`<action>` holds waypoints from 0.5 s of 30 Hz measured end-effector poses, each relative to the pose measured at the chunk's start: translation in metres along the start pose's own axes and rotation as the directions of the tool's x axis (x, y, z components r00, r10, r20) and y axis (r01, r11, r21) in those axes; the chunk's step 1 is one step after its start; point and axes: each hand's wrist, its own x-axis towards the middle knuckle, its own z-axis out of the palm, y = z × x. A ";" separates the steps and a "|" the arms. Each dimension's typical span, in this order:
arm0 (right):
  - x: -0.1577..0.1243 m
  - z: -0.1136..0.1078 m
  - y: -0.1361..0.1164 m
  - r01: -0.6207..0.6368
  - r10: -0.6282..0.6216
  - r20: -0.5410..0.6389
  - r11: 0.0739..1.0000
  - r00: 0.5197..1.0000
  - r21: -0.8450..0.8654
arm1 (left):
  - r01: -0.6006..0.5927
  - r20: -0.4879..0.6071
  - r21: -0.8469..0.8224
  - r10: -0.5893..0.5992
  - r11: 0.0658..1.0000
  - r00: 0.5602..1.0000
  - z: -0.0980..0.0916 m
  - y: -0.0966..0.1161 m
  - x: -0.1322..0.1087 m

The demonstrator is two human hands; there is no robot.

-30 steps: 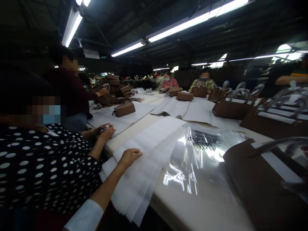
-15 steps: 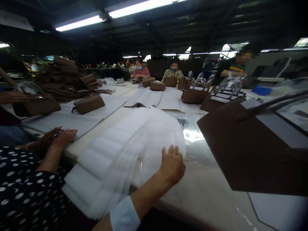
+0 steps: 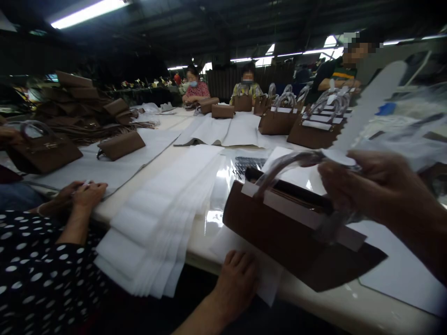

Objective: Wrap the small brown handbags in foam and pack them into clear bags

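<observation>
My right hand (image 3: pixel 366 181) is closed round the plastic-wrapped handle of a brown handbag (image 3: pixel 279 232), which hangs tilted over the table's front edge. A white tag with a jagged edge (image 3: pixel 373 102) sticks up beside that hand. My left hand (image 3: pixel 239 274) is low at the front edge, fingers curled on a white sheet (image 3: pixel 268 274) that lies partly under the bag. Left of it, a fanned stack of white sheets (image 3: pixel 153 223) overhangs the edge. Clear plastic (image 3: pixel 214 214) lies between the stack and the bag.
A co-worker in a polka-dot sleeve (image 3: pixel 42 251) sits at the left, hands on the table. Brown handbags (image 3: pixel 314 128) stand at the back right, and brown pieces (image 3: pixel 80 102) are piled at the back left. Other people sit across the table (image 3: pixel 164 163).
My left hand has moved down to the front edge, with a white sheet now under it. My right hand has come into view holding the bag, which has shifted left.
</observation>
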 end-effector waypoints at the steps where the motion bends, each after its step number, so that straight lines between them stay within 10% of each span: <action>1: 0.003 0.011 -0.005 0.000 -0.001 0.044 1.000 0.999 0.006 | -0.003 0.017 -0.008 0.003 1.000 1.000 -0.002 -0.003 -0.003; 6: 0.007 0.054 -0.015 0.061 -0.051 0.123 0.995 0.991 -0.085 | 0.014 -0.013 -0.125 -0.015 0.992 1.000 -0.008 -0.011 -0.001; 11: 0.023 0.029 0.021 -0.031 0.009 0.265 0.997 0.964 0.076 | 0.084 -0.103 -0.195 -0.106 0.977 0.989 -0.007 -0.022 -0.002; 13: 0.039 0.016 0.059 -0.226 0.210 0.096 0.950 0.973 0.215 | 0.038 -0.141 -0.204 -0.067 0.978 0.988 -0.002 -0.028 -0.006; 15: 0.054 0.012 0.106 -0.447 0.476 -0.192 0.877 0.858 0.177 | 0.010 -0.192 -0.226 -0.055 0.974 0.980 0.005 -0.034 -0.010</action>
